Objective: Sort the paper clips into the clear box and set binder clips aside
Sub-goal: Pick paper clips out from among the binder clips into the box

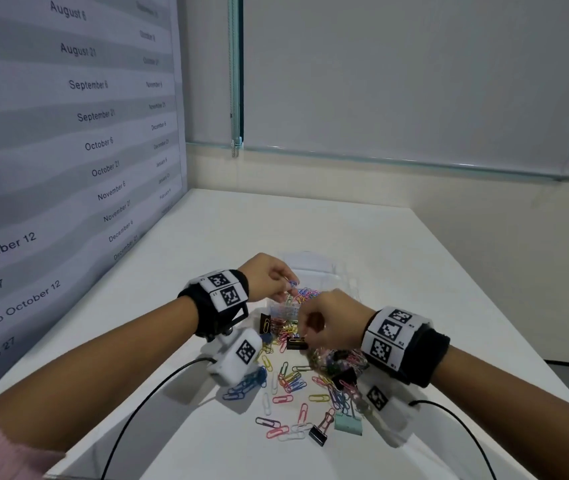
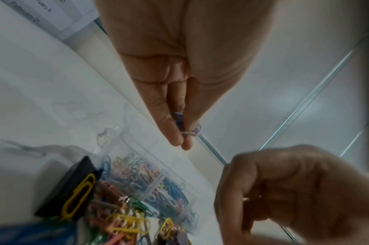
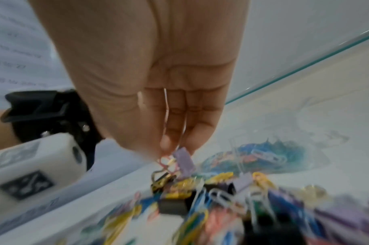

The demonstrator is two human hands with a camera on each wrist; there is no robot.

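My left hand (image 1: 288,285) (image 2: 182,140) hovers over the clear box (image 1: 341,271) (image 2: 137,145) and pinches a few blue paper clips (image 2: 178,121) between thumb and fingertips. The box holds many coloured paper clips (image 1: 305,294). Just in front of the box, my right hand (image 1: 305,336) (image 3: 175,149) pinches the wire handles of a lilac binder clip (image 3: 184,160). A pink paper clip and a black binder clip (image 1: 296,342) (image 3: 160,182) hang tangled under it. Loose paper clips (image 1: 286,379) and more binder clips lie heaped on the white table below.
A black binder clip with a yellow paper clip on it (image 1: 265,323) (image 2: 68,190) leans by the box's left side. A mint binder clip (image 1: 348,424) and a small black one (image 1: 317,436) lie nearest me. A dated poster (image 1: 68,133) lines the left wall. Cables trail from both wrists.
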